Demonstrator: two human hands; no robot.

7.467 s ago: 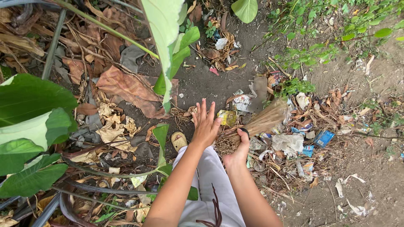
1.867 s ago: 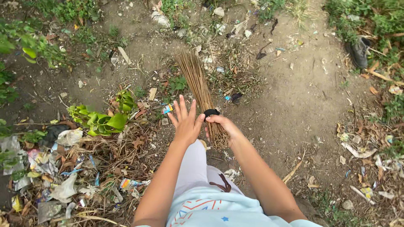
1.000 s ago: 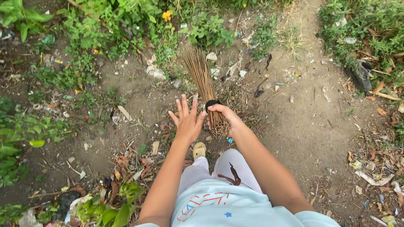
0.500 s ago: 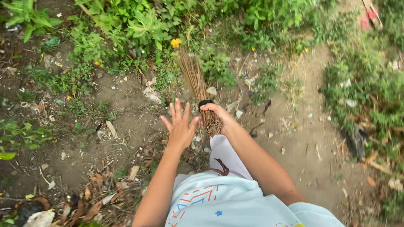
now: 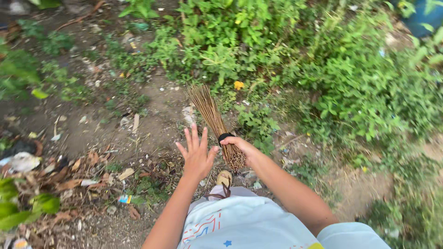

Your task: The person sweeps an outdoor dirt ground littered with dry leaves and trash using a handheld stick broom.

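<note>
— What are my hands doing?

— My right hand (image 5: 240,148) is clenched around a stick broom (image 5: 214,122) near its black band (image 5: 224,136), bristles pointing away over the dirt path (image 5: 152,124) towards green weeds (image 5: 323,78). My left hand (image 5: 197,154) is spread flat beside the broom, holding nothing.

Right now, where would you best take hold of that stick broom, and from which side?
Grip the stick broom at the bound butt end, just below the black band, where the right hand already wraps it. There the sticks are packed tight; farther out they fan loose. Come from its right side; the open left hand is on its left.
</note>
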